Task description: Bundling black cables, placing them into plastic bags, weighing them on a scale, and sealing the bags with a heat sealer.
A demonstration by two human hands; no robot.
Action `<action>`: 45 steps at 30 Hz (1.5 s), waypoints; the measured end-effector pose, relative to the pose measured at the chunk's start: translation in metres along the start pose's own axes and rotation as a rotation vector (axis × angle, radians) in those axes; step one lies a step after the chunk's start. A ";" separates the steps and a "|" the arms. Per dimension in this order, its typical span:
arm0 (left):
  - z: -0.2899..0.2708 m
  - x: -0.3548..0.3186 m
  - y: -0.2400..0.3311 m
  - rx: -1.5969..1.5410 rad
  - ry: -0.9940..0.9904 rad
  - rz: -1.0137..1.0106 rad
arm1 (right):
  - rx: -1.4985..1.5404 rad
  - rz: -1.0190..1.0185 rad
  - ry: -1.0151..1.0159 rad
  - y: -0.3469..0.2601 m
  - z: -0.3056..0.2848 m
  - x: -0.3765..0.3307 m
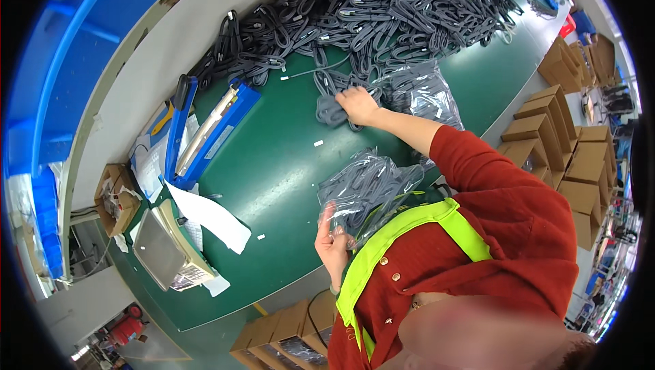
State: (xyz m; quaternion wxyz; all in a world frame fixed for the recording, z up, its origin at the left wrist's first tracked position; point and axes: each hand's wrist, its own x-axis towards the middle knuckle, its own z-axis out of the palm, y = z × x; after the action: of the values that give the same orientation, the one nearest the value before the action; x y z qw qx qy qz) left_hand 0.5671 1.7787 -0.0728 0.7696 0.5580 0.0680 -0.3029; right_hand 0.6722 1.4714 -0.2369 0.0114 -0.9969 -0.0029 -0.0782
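My right hand [358, 106] is closed around a coiled grey cable [331, 111] at the near edge of the big cable heap [409, 8]. Close to my chest, my left hand [333, 246] grips the edge of a clear plastic bag [372, 189], its fingers curled in the film. Dark grey cable coils show through that bag. Beside my right forearm lies another clear bag [419, 93], also full of grey cables. One loose cable end with a white tip [285, 78] sticks out from the heap.
On the green table [273, 138] stand a blue impulse sealer [215, 134] and a grey-topped device [158, 250] with white paper [208, 216] beside it. A small cardboard box [116, 199] is at the left edge. Open cartons [539, 131] line the right; more cartons [283, 332] sit below.
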 end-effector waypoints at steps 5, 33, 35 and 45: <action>-0.013 -0.003 -0.005 -0.029 0.006 0.021 | 0.314 0.059 -0.074 -0.004 -0.043 -0.006; -0.012 -0.017 0.001 0.233 -0.009 0.235 | 0.571 0.223 -0.069 -0.070 -0.085 0.052; -0.008 -0.011 -0.003 0.346 -0.026 0.291 | 0.928 -0.024 0.173 -0.078 -0.161 0.043; -0.013 -0.030 -0.010 0.507 -0.212 0.322 | 0.862 -0.650 0.356 -0.158 -0.210 -0.095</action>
State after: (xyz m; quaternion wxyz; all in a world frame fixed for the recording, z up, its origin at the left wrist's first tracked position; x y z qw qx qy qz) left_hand 0.5406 1.8002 -0.0724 0.6470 0.7008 -0.1794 -0.2408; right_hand 0.5443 1.6239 -0.0404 0.3930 -0.8214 -0.3393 -0.2362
